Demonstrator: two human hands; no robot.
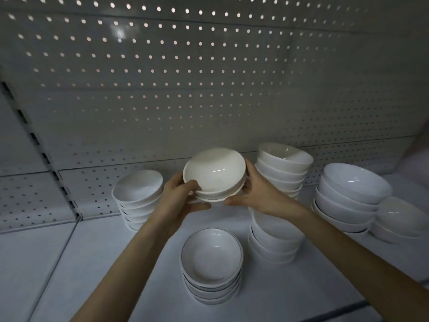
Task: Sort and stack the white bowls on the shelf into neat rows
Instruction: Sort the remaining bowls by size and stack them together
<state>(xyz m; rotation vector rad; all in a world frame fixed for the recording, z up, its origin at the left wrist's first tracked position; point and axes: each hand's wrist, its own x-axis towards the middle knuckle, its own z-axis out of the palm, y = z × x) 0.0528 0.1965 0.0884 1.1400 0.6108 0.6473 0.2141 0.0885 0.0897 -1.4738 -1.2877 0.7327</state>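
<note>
Head cam: a short nested stack of white bowls [214, 175] is held up over the shelf [104, 263], gripped from both sides, with left hand [180, 198] and right hand [257, 191] curled round its edges. Its top bowl is tilted and empty. Just below the hands a dark-rimmed stack [211, 256] is parked, empty on top too. Taller stacks are lined up left of the left hand [138, 189] and behind the right hand [284, 163].
</note>
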